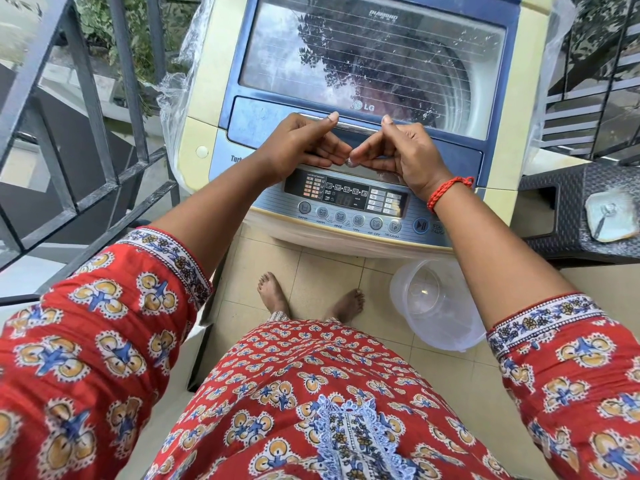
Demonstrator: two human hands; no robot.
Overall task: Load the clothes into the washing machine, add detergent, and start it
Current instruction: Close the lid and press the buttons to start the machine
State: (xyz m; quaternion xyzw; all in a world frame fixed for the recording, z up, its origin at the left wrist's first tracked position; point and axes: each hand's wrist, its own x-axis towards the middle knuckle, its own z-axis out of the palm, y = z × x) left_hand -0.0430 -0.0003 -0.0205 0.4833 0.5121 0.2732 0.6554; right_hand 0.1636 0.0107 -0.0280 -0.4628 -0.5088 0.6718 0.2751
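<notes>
A cream and blue top-loading washing machine (197, 133) stands in front of me with its glass lid (363, 53) down. Through the glass something dark and reddish shows in the drum, too blurred to name. My left hand (304, 143) and my right hand (398, 150) grip the lid's front handle (360, 127) side by side. Both thumbs lie on top of it and the fingers curl under the edge. Just below my hands is the control panel (349, 199), with the round start/pause button (420, 225) at its right end.
An empty clear plastic tub (436, 306) lies on the tiled floor by my right foot. At the right, a dark woven table (554, 202) holds a small plate (611, 214). A metal railing (104, 150) runs along the left. Clear plastic wrap hangs beside the machine.
</notes>
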